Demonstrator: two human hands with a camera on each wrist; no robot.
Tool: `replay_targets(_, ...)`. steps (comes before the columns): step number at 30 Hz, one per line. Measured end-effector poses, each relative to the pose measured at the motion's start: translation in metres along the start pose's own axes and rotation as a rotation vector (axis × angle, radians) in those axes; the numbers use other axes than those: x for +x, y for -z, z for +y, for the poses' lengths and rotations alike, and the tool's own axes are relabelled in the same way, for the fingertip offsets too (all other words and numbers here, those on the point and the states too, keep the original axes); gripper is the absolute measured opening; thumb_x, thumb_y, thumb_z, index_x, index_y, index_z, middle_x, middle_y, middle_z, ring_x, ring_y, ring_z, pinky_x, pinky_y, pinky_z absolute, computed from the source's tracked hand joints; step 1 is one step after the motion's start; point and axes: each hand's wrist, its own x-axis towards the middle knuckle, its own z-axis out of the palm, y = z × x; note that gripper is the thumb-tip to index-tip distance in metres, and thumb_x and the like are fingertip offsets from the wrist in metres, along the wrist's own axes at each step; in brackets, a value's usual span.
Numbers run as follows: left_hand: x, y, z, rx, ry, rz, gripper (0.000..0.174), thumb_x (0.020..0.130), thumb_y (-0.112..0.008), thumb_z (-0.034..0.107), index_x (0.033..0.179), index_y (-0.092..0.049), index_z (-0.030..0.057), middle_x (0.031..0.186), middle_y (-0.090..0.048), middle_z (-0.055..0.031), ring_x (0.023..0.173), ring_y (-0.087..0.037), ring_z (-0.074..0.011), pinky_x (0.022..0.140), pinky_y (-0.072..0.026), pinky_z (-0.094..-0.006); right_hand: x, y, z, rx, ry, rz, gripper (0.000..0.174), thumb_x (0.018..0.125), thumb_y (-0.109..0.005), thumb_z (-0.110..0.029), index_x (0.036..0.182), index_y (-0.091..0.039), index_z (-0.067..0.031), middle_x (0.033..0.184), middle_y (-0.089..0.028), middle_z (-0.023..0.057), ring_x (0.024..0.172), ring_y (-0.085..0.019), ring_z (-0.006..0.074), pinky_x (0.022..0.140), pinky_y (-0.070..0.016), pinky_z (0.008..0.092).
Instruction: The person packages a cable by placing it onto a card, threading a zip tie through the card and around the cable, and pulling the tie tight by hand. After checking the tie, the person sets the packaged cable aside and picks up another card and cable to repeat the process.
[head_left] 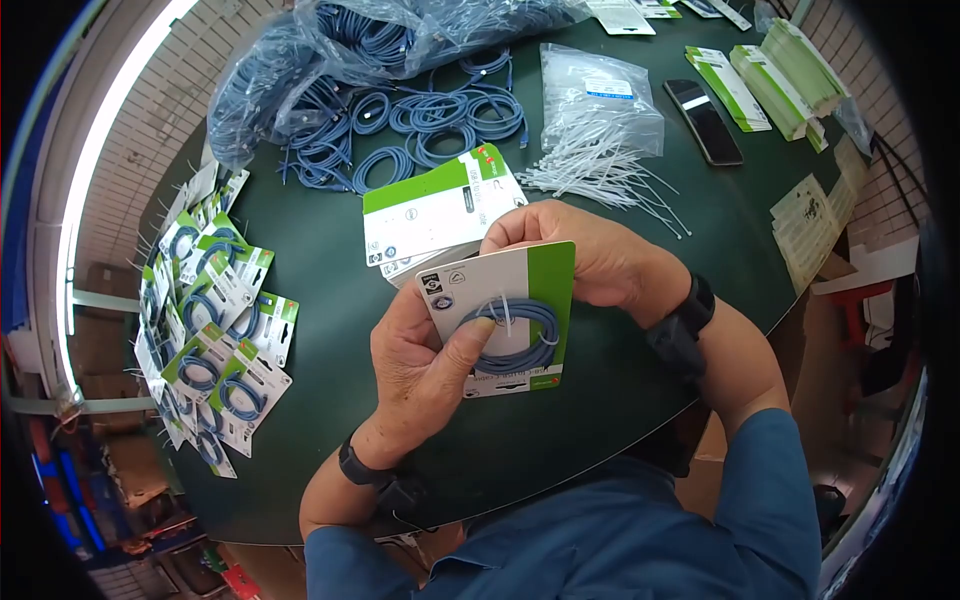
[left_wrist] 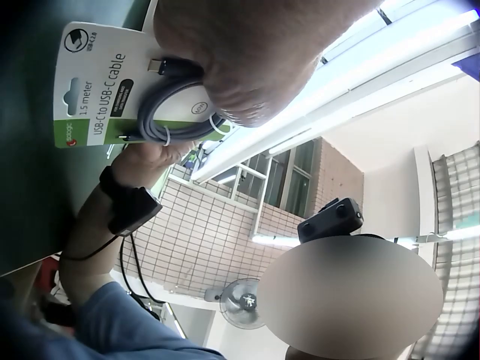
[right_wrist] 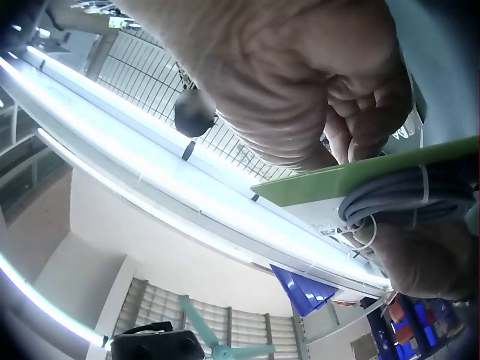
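Note:
My left hand [head_left: 412, 360] grips a white and green cable card [head_left: 550, 285], its thumb pressing a coiled blue USB-C cable [head_left: 543, 350] against the face. A white cable tie [head_left: 506, 315] crosses the top of the coil and the card. Printing on the card [left_wrist: 109, 56] reads USB-C to USB-C cable, 1.5 meter, in the left wrist view. Behind the card's upper edge is my right hand [head_left: 595, 250], its fingers bent inward. In the right wrist view those fingers [right_wrist: 367, 124] are close to the card's green edge; I cannot tell what they pinch.
A stack of blank-looking cards [head_left: 420, 220] lies just beyond the hands. Loose white cable ties [head_left: 600, 170] spill from a clear bag [head_left: 560, 75], beside a phone [head_left: 705, 122]. Blue cable coils [head_left: 440, 125] lie at the back; finished-looking carded cables [head_left: 240, 395] pile up at left.

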Motion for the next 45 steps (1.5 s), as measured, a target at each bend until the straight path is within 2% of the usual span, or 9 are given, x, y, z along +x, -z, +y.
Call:
replay_targets(13,-0.001,-0.004,-0.001,0.033,-0.001,0.011,0.039,0.102,-0.071,0.004,0.137,-0.056,-0.0055,0.124,-0.072,-0.0134,0.112,-0.070,-0.0168,0.098,-0.0570,-0.0321,0.002,-0.002,-0.004,0.086,0.064,-0.047,0.026,0.093,-0.083,-0.016,0.102,-0.064,-0.0017,0.096,-0.072,0.0025,0.084,-0.068,0.0074,0.076,-0.0555,0.0214)
replay_targets(21,-0.001,-0.004,-0.001,0.050,0.017,0.014,0.038,0.101,-0.071,0.003,0.135,-0.057,-0.0062,0.122,-0.072,-0.0135,0.108,-0.071,-0.0166,0.095,-0.0584,-0.0322,0.002,0.004,-0.006,-0.456,0.320,0.146,0.021,0.091,-0.078,0.002,0.096,-0.059,-0.0049,0.088,-0.065,-0.0022,0.080,-0.063,0.0054,0.072,-0.0531,0.0221)
replay_targets(28,0.000,-0.005,0.010,0.075,0.040,0.058,0.046,0.094,-0.078,0.002,0.134,-0.058,-0.0057,0.120,-0.073,-0.0127,0.107,-0.071,-0.0161,0.094,-0.0586,-0.0318,0.002,-0.006,-0.001,-0.969,0.693,0.221,0.027,0.087,-0.079,0.005,0.084,-0.054,-0.0061,0.084,-0.064,0.0032,0.076,-0.061,0.0096,0.068,-0.0504,0.0247)
replay_targets(29,0.000,-0.006,0.011,0.084,0.032,0.058,0.047,0.092,-0.080,0.002,0.134,-0.059,-0.0054,0.119,-0.073,-0.0122,0.106,-0.071,-0.0159,0.094,-0.0586,-0.0315,0.002,-0.006,-0.001,-0.970,0.678,0.213,0.027,0.087,-0.079,0.005,0.084,-0.054,-0.0061,0.084,-0.064,0.0032,0.076,-0.061,0.0096,0.068,-0.0504,0.0247)
replay_targets(32,0.000,-0.010,0.009,0.074,0.027,0.084,0.046,0.089,-0.082,0.002,0.130,-0.061,-0.0041,0.115,-0.074,-0.0107,0.104,-0.071,-0.0147,0.091,-0.0585,-0.0305,0.005,-0.005,0.002,-1.117,0.905,0.246,0.030,0.083,-0.080,0.006,0.080,-0.053,-0.0059,0.083,-0.064,0.0065,0.076,-0.063,0.0152,0.067,-0.0503,0.0262)
replay_targets(36,-0.001,-0.003,0.004,0.109,-0.008,0.104,0.038,0.086,-0.085,0.003,0.119,-0.065,-0.0014,0.107,-0.075,-0.0078,0.096,-0.070,-0.0117,0.085,-0.0580,-0.0285,0.006,-0.014,0.004,-1.219,0.977,0.251,0.030,0.081,-0.081,0.006,0.081,-0.053,-0.0053,0.083,-0.064,0.0078,0.074,-0.065,0.0191,0.066,-0.0513,0.0280)
replay_targets(38,-0.002,0.004,-0.001,0.207,-0.062,0.065,0.031,0.086,-0.085,0.004,0.111,-0.067,0.0004,0.102,-0.075,-0.0059,0.091,-0.069,-0.0094,0.081,-0.0573,-0.0273,0.008,-0.014,0.004,-1.267,0.986,0.238,0.029,0.081,-0.081,0.007,0.082,-0.054,-0.0052,0.083,-0.065,0.0080,0.074,-0.064,0.0190,0.066,-0.0516,0.0283)
replay_targets(42,0.002,0.010,-0.002,0.174,0.033,0.055,0.026,0.087,-0.085,0.007,0.104,-0.066,0.0020,0.097,-0.074,-0.0049,0.085,-0.066,-0.0070,0.076,-0.0559,-0.0263,0.012,-0.009,0.010,-1.377,1.080,0.256,0.026,0.081,-0.080,0.008,0.087,-0.058,-0.0043,0.085,-0.066,0.0080,0.073,-0.065,0.0179,0.066,-0.0526,0.0289)
replay_targets(45,0.007,0.013,-0.003,0.148,0.069,0.080,0.028,0.088,-0.084,0.010,0.108,-0.066,0.0014,0.100,-0.074,-0.0058,0.088,-0.067,-0.0079,0.079,-0.0566,-0.0269,0.021,-0.003,0.013,-1.403,1.174,0.299,0.023,0.084,-0.080,0.009,0.095,-0.063,-0.0030,0.086,-0.067,0.0069,0.074,-0.065,0.0160,0.067,-0.0534,0.0284)
